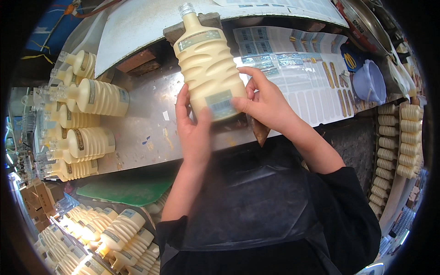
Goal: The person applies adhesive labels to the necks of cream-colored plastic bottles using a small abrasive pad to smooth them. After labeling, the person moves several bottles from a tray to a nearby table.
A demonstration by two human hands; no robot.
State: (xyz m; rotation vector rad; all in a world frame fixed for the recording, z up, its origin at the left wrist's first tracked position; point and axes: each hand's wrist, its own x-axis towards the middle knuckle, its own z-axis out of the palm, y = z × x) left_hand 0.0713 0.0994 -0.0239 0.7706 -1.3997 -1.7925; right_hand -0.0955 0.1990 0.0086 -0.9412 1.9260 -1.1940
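Between my hands lies a cream-coloured bottle (211,68) with wavy ridges and a clear threaded neck, its neck pointing away from me. A label strip crosses its shoulder, and a blue-grey barcode label (220,104) sits near its base. My left hand (193,119) grips the bottle's lower left side, slightly blurred, with its thumb by the label's left edge. On the other side my right hand (263,98) holds the lower right, its thumb on the label's right edge. The bottle's shoulder rests by a brown block (174,34).
Sheets of labels (302,98), partly peeled, cover the bench at right, near a lilac bucket (369,82) and yellow-handled scissors (350,60). Similar bottles (103,97) lie stacked at left. More labelled bottles (121,229) fill a crate at lower left. A white board (137,27) spans the back.
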